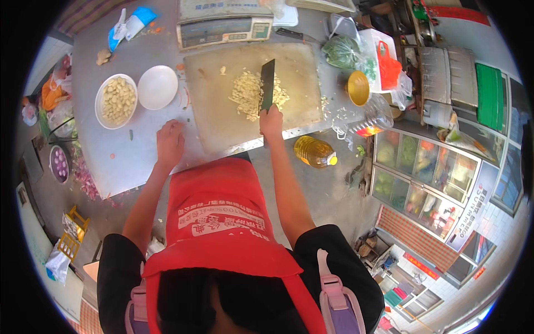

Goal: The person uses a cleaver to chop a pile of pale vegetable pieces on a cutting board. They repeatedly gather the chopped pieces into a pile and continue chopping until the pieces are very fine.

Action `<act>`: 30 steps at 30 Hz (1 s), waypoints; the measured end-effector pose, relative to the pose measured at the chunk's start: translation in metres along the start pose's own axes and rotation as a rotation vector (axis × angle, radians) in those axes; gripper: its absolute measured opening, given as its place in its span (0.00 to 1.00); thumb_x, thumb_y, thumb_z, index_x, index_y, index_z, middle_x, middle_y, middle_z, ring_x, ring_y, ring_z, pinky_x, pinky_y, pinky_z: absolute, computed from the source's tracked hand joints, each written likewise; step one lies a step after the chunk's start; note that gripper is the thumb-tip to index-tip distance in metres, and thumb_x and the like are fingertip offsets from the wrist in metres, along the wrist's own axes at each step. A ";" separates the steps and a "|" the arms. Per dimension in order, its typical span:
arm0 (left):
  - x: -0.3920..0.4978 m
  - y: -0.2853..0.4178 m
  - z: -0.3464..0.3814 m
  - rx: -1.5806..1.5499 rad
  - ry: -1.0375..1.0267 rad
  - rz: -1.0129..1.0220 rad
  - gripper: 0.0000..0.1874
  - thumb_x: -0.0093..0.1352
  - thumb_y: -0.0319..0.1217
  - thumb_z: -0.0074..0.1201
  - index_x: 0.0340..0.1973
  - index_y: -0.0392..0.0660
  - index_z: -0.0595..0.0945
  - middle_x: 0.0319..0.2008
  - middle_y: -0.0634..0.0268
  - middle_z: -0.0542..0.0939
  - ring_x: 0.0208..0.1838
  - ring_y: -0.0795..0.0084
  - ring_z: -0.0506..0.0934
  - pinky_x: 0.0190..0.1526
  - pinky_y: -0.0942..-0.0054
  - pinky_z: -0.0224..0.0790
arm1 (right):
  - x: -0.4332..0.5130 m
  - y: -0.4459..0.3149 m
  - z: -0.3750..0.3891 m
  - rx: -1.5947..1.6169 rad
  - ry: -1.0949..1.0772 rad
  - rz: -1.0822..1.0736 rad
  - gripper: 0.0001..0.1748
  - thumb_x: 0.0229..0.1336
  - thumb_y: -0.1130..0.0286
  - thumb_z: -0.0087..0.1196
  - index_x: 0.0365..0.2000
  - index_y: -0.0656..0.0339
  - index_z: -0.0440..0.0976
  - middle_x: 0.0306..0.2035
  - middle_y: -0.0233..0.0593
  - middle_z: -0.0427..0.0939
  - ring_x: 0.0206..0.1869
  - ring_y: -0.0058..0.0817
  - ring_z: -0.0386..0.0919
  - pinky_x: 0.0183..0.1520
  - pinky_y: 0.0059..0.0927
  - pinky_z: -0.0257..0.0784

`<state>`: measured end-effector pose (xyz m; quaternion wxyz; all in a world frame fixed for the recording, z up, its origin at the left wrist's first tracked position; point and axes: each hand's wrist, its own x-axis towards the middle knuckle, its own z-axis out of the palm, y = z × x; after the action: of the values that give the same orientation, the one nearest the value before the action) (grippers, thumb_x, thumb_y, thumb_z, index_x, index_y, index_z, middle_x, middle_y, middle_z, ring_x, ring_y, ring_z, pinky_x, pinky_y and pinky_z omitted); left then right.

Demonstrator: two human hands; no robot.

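Observation:
My right hand [271, 123] grips the handle of a Chinese cleaver [268, 83]. The blade stands edge-down in a pile of chopped garlic [247, 92], which spreads to both sides of it. Beneath lies a large worn cutting board [221, 125] on the metal table [137, 158]. Left of the board my left hand [170, 140] rests on or just over the tabletop, fingers loosely curled and holding nothing. Beyond that hand are an empty white bowl [157, 87] and, farther left, a white bowl [99, 109] full of peeled garlic cloves.
A bench scale [225, 32] stands behind the board, with a knife [292, 33] to its right. At right are a bagged green vegetable [341, 52], a yellow bowl [358, 88] and a clear plastic jug [377, 115]. An oil jug [313, 151] is below the table's front edge.

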<state>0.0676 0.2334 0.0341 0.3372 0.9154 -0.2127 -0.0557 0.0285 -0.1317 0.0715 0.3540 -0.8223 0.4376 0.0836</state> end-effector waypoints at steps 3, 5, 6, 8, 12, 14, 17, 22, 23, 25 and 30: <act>0.007 0.004 -0.001 -0.020 0.058 0.017 0.19 0.66 0.21 0.57 0.54 0.41 0.85 0.56 0.52 0.81 0.57 0.50 0.80 0.58 0.51 0.70 | 0.016 0.023 -0.026 -0.178 0.149 -0.230 0.11 0.67 0.69 0.54 0.37 0.70 0.72 0.30 0.71 0.82 0.32 0.68 0.84 0.38 0.62 0.81; 0.005 0.000 -0.008 -0.010 0.089 -0.015 0.19 0.66 0.21 0.57 0.54 0.40 0.84 0.56 0.52 0.81 0.57 0.50 0.80 0.58 0.51 0.70 | 0.015 0.026 -0.047 -0.134 0.154 -0.162 0.11 0.67 0.69 0.54 0.36 0.71 0.72 0.29 0.69 0.82 0.27 0.63 0.84 0.31 0.58 0.81; 0.001 -0.001 -0.009 0.000 0.098 -0.048 0.20 0.66 0.21 0.57 0.55 0.40 0.84 0.56 0.52 0.81 0.57 0.50 0.80 0.58 0.51 0.70 | 0.014 0.023 -0.056 -0.114 0.114 -0.115 0.12 0.67 0.70 0.54 0.36 0.72 0.72 0.27 0.68 0.82 0.25 0.60 0.84 0.29 0.56 0.81; -0.008 -0.003 -0.013 0.015 0.100 -0.098 0.20 0.66 0.22 0.58 0.55 0.40 0.84 0.56 0.52 0.81 0.57 0.50 0.80 0.57 0.51 0.70 | 0.018 0.026 -0.063 -0.079 0.034 -0.032 0.12 0.67 0.70 0.53 0.36 0.73 0.71 0.25 0.65 0.81 0.20 0.52 0.83 0.24 0.51 0.81; -0.032 -0.009 -0.021 0.041 0.058 -0.172 0.19 0.66 0.21 0.58 0.53 0.40 0.85 0.55 0.53 0.81 0.57 0.51 0.80 0.57 0.51 0.70 | 0.030 0.063 -0.029 -0.050 0.091 -0.069 0.13 0.68 0.70 0.53 0.33 0.74 0.69 0.29 0.67 0.82 0.26 0.59 0.84 0.25 0.53 0.80; -0.035 -0.015 -0.020 0.044 0.046 -0.160 0.19 0.66 0.21 0.58 0.53 0.40 0.85 0.55 0.53 0.81 0.55 0.51 0.80 0.56 0.52 0.70 | 0.050 0.104 0.003 -0.131 0.195 -0.158 0.13 0.68 0.70 0.52 0.35 0.74 0.69 0.29 0.68 0.81 0.27 0.61 0.84 0.27 0.55 0.77; -0.044 -0.016 -0.012 0.032 0.060 -0.136 0.19 0.67 0.21 0.59 0.54 0.41 0.84 0.55 0.54 0.81 0.52 0.52 0.81 0.54 0.54 0.70 | 0.036 0.066 -0.021 -0.076 0.106 -0.110 0.11 0.69 0.71 0.52 0.36 0.73 0.70 0.27 0.67 0.81 0.23 0.58 0.83 0.26 0.54 0.77; -0.020 0.001 -0.017 -0.015 0.063 -0.153 0.18 0.66 0.21 0.57 0.52 0.40 0.85 0.55 0.53 0.81 0.53 0.49 0.81 0.55 0.51 0.70 | 0.008 0.015 -0.058 0.058 0.009 -0.010 0.11 0.69 0.73 0.51 0.35 0.74 0.68 0.22 0.57 0.79 0.15 0.44 0.80 0.19 0.48 0.75; -0.012 0.004 -0.017 -0.038 0.058 -0.155 0.18 0.66 0.21 0.57 0.53 0.40 0.85 0.55 0.53 0.81 0.52 0.50 0.81 0.56 0.51 0.70 | 0.013 0.027 -0.044 0.062 0.045 -0.040 0.11 0.69 0.73 0.51 0.35 0.74 0.68 0.21 0.57 0.79 0.15 0.44 0.80 0.18 0.48 0.75; -0.002 0.008 -0.014 -0.083 0.051 -0.158 0.18 0.67 0.22 0.57 0.53 0.40 0.85 0.55 0.54 0.81 0.52 0.50 0.82 0.56 0.51 0.70 | 0.022 0.047 -0.019 0.069 0.119 -0.100 0.12 0.69 0.72 0.51 0.35 0.75 0.68 0.21 0.56 0.78 0.15 0.44 0.80 0.18 0.47 0.75; -0.001 0.014 -0.005 -0.058 0.088 -0.101 0.19 0.66 0.21 0.58 0.53 0.42 0.84 0.55 0.56 0.81 0.46 0.54 0.82 0.53 0.53 0.70 | 0.022 0.031 -0.056 0.054 -0.018 -0.052 0.12 0.69 0.72 0.51 0.35 0.75 0.68 0.21 0.58 0.78 0.15 0.44 0.80 0.17 0.46 0.75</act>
<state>0.0627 0.2272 0.0472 0.3694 0.9163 -0.1496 -0.0385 0.0077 -0.1939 0.0869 0.3820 -0.8228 0.4149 0.0702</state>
